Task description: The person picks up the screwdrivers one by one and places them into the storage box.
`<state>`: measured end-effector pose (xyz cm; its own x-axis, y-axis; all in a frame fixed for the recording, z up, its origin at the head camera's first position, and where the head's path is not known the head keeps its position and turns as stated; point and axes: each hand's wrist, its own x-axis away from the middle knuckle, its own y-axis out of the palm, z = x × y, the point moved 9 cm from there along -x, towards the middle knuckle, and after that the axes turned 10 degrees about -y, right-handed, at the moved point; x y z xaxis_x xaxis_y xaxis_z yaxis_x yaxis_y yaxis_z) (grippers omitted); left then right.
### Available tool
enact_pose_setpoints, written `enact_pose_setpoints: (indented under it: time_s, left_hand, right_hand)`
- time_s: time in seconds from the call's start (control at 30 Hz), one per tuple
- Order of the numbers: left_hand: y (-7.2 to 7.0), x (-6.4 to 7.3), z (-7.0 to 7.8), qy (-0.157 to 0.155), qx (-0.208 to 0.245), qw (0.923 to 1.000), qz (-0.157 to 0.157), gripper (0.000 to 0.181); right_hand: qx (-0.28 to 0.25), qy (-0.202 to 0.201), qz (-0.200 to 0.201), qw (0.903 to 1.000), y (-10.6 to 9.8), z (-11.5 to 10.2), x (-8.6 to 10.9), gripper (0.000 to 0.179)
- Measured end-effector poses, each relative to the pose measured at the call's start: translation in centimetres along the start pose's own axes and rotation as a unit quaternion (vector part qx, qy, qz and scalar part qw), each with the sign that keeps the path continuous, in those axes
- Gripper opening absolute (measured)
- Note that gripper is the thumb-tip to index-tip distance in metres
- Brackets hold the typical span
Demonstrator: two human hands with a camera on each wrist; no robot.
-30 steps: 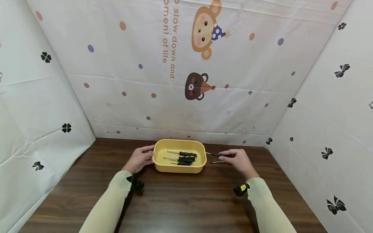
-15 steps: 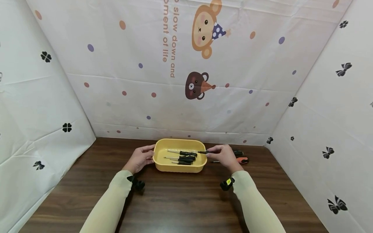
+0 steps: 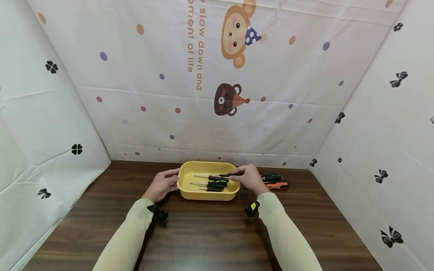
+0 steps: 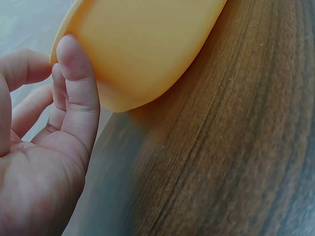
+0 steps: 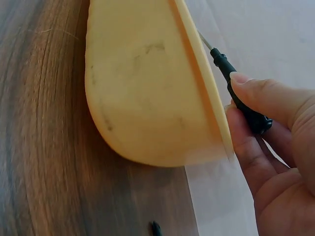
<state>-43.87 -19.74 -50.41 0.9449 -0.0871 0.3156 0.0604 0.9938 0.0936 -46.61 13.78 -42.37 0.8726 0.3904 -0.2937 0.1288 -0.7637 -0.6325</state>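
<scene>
In front of you, a pale fabric wall (image 3: 135, 60), scattered with orange, red and purple dots, rises behind the dark brown, wood-grained counter (image 3: 203, 237). You see a monkey head (image 3: 230, 32) and brown bear head (image 3: 223, 107) printed sideways there, both in party hats, beside sideways tan lettering (image 3: 200, 44). On your left, a creased white sheet (image 3: 30, 113) carries black clovers (image 3: 79, 147); on your right, a second sheet (image 3: 366, 143) carries black bows (image 3: 391, 238).

Sporting plain, pale yellow-green sleeves (image 3: 124, 233), full length! Wearing a small, lumpy black device (image 3: 161, 215) just behind and inward of the left hand (image 3: 162, 185), and flashing a bright yellow patch (image 3: 253, 206) on another black unit (image 3: 250, 211), again behind and inward of the right hand (image 3: 249, 177)!
</scene>
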Motion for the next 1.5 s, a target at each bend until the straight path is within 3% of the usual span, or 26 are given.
enact_pose_setpoints:
  time_s: [0.4, 0.8, 1.5]
  left_hand:
    - [0.0, 0.0, 0.1, 0.001, 0.01, 0.9999, -0.004, 0.054]
    - [0.0, 0.0, -0.1, -0.004, 0.005, 1.0, 0.002, 0.052]
    - [0.0, 0.1, 0.0, -0.002, 0.006, 1.0, -0.005, 0.053]
  right_hand:
    - [0.025, 0.002, -0.019, 0.9995, 1.9, -0.5, -1.8, 0.013]
    - [0.106, -0.021, -0.047, 0.993, 3.7, -1.5, -3.4, 0.011]
    - [0.149, -0.004, -0.075, 0.986, 5.2, -1.0, -4.7, 0.008]
